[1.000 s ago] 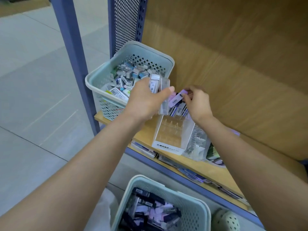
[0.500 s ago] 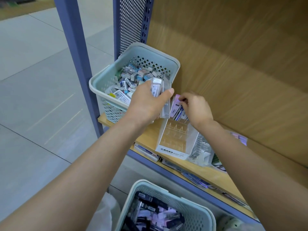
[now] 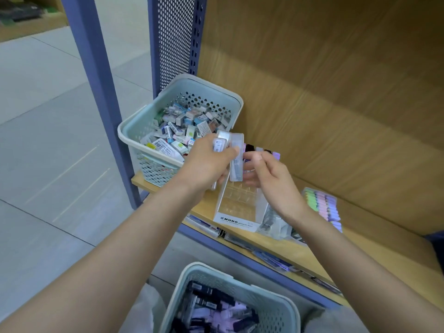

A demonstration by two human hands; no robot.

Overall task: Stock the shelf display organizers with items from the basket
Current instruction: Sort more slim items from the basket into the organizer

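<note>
Gripping hand: the left hand (image 3: 206, 164) clasps a small bundle of slim clear cases (image 3: 236, 164), with the thumb across their front and the fingers curled behind.
Right hand: the right hand (image 3: 271, 174) has its fingers (image 3: 254, 156) curled, thumb and forefinger tips just beside the outermost clear case; I cannot tell whether they pinch anything.
Organizer: the white display organizer (image 3: 240, 213), marked MONO, stands on the shelf (image 3: 312, 252) directly below both sets of fingers.
Stocked cases: purple and dark cases (image 3: 276, 155) stand upright in the organizer's back row, just beyond the right fingers.
Upper basket: the upper basket (image 3: 182, 92) sits on the shelf just left of the left fingers, heaped with small boxed items.
Lower basket: the lower basket (image 3: 276, 306) lies well below the fingers, nearest the person, and holds dark and lilac cases.
Pastel row: a pastel row (image 3: 322, 205) of packs lies on the shelf, well right of the right fingers.
</note>
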